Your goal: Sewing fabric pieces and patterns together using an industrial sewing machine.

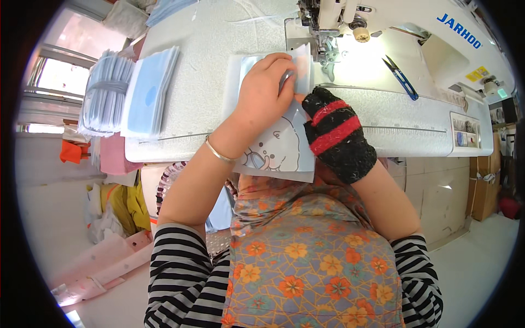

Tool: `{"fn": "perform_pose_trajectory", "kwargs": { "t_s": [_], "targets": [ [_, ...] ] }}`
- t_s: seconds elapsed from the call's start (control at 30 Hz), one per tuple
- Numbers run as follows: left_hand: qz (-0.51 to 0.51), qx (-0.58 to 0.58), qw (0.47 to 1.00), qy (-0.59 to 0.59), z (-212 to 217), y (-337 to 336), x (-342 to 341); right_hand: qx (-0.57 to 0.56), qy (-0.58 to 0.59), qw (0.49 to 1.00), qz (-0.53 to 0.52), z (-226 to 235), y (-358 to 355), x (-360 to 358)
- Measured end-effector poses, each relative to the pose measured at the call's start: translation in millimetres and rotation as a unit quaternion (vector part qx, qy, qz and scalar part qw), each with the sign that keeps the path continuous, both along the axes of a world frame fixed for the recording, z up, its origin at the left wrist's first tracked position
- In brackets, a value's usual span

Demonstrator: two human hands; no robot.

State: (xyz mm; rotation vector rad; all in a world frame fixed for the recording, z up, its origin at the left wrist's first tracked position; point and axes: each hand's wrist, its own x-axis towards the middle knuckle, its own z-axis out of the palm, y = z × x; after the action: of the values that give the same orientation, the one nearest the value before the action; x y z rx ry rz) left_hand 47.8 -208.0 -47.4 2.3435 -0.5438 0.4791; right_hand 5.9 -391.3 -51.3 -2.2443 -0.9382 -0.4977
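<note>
Where the printed panel [284,143] lies lengthwise up the frame, its upper right edge sits just left of the presser foot [330,53].
Panel mid-frame on the pale counter [199,76], long axis near vertical, lower end past the front edge toward the floral apron [311,262]. Left hand [266,85] on its upper half, fingers bent over it, fingertips about level with the foot; panel runs down-frame from this grip. Right hand [338,134], in a black glove with red bands, at the right edge, below the foot. Whether either grip pinches or only presses, cannot tell. Outward: sewing machine [437,35] upper right, blue snips [402,79] beneath its arm; blue stack [146,93] and tied bundle [105,95] upper left.
</note>
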Motion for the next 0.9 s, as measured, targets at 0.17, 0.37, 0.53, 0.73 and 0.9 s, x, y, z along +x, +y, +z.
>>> {"fn": "perform_pose_trajectory", "kwargs": {
  "t_s": [0.17,0.37,0.53,0.73,0.9],
  "targets": [
    [-0.015,0.098,0.994,-0.034,6,3,-1,-0.076,-0.039,0.996,-0.021,-6,1,0],
    [-0.03,0.133,0.988,-0.068,11,3,-1,-0.085,-0.043,0.995,-0.008,1,-1,-2],
    [-0.025,0.148,0.986,-0.078,0,2,5,-0.067,-0.096,0.993,0.009,-7,-5,-5],
    [-0.015,0.163,0.982,-0.089,-3,-1,2,-0.052,-0.038,0.997,-0.04,-5,-3,-9],
    [-0.029,0.186,0.97,-0.153,-1,0,3,-0.066,0.006,0.997,-0.026,-3,-6,-11]
  ]
}}
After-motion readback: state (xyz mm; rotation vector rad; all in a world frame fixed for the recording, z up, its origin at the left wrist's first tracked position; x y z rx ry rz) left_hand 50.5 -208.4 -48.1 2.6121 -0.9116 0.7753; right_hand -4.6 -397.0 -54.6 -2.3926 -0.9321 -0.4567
